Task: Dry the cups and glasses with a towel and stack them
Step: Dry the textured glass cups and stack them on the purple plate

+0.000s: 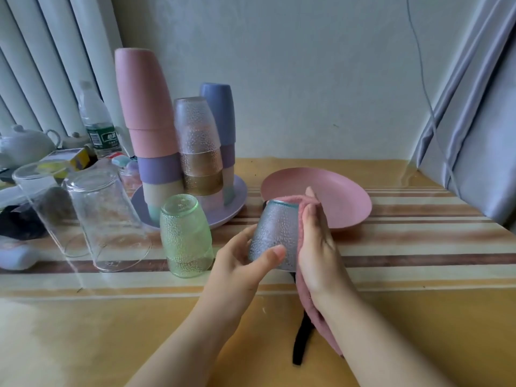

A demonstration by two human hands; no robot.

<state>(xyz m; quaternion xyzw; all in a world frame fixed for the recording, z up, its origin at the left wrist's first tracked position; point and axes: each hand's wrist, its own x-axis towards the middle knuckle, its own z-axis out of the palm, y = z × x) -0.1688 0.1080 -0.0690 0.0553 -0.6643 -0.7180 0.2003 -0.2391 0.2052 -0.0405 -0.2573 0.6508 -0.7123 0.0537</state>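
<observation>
At the centre of the frame our left hand (245, 263) grips the blue glass (275, 233), thumb curled across its near side and fingers behind it; the glass is held off the counter (418, 247), tilted, with its mouth toward us and its base pointing away. Our right hand (318, 241) lies flat, fingers straight, pressing the pink towel (305, 289) against the glass's right wall; the towel wraps up over the far base and hangs down under the wrist, a black strap (300, 342) trailing from it.

We judge this to be the outside wipe; to do it well we should turn the glass in the left hand while the right keeps the cloth pressed, then push towel inside the mouth, since the pebbled surface will likely trap drops; a firm left grip matters, as wet textured glass can slip.

Just left stands the green glass (185, 236), upside down; further left, two clear glasses (103, 219), also inverted. Behind them, on a lilac plate (240, 202), rise the stacks: pink and purple cups (148, 121), amber textured glasses (198, 146); the blue glass probably belongs there. A pink plate (343, 196) sits behind the hands; a bottle (96, 121) and teapot (25, 143) fill the upper left.
</observation>
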